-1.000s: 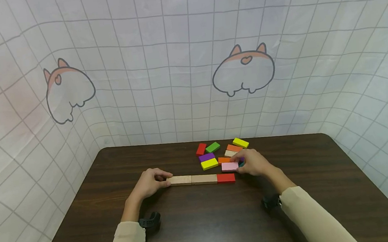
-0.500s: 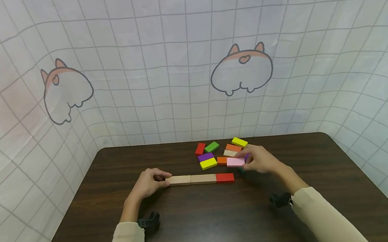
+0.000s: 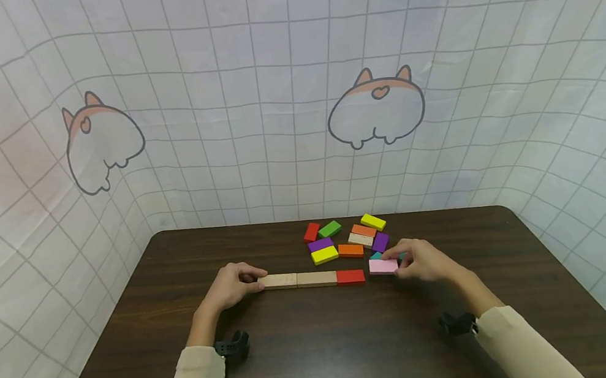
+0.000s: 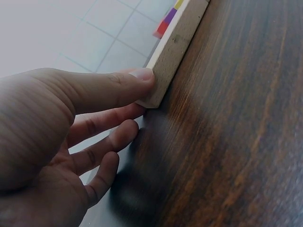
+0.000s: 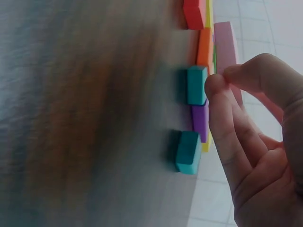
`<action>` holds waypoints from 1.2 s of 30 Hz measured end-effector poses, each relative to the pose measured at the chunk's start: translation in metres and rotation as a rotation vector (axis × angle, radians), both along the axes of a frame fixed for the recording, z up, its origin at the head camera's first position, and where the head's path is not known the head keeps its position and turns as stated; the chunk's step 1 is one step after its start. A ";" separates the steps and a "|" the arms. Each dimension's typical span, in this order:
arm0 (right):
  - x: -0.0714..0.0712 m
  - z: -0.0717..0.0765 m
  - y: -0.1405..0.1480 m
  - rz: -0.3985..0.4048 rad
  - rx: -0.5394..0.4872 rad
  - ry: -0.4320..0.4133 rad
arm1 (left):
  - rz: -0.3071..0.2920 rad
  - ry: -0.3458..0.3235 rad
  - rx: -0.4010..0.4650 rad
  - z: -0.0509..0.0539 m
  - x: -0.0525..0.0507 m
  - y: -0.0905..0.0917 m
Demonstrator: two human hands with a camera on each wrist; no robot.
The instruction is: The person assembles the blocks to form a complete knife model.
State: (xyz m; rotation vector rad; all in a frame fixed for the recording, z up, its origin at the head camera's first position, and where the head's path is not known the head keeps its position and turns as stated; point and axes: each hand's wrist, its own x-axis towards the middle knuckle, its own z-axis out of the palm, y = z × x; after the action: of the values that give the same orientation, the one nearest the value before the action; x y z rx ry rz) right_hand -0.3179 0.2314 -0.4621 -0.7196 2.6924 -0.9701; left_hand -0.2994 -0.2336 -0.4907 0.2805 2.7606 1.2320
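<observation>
Three blocks lie end to end in a row: a plain wooden block (image 3: 280,281), a second wooden block (image 3: 317,279) and a red block (image 3: 350,277). The left hand (image 3: 232,286) pinches the row's left end, its thumb (image 4: 135,75) against the side of the wood in the left wrist view. Thumb and finger of the right hand (image 3: 424,259) pinch a pink block (image 3: 383,267), just right of the red one and apart from it. In the right wrist view the pink block (image 5: 226,45) is raised off the table, and two teal blocks (image 5: 197,85) sit nearby.
Behind the row lie loose blocks, among them yellow (image 3: 325,255), orange (image 3: 351,250), purple (image 3: 380,242) and green (image 3: 330,228). The dark wooden table (image 3: 319,347) ends at the back against a white gridded curtain (image 3: 257,175).
Carrying the pink block, the right hand has moved right and then toward the person, uncovering the orange and purple blocks. The left hand has stayed at the row's end.
</observation>
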 end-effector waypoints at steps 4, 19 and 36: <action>0.004 -0.005 0.004 0.024 0.001 -0.045 | -0.001 0.001 0.000 0.000 0.000 0.000; 0.008 -0.016 0.005 0.069 0.004 -0.122 | 0.010 -0.012 -0.002 0.000 0.000 0.001; 0.000 -0.016 -0.004 0.048 0.032 -0.091 | 0.007 -0.004 -0.005 0.000 0.000 0.001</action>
State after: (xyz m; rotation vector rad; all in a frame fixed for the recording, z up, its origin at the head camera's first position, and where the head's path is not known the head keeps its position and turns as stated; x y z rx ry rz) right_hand -0.3184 0.2276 -0.4784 -0.7128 2.5940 -0.9232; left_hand -0.2996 -0.2326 -0.4906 0.2687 2.7632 1.2264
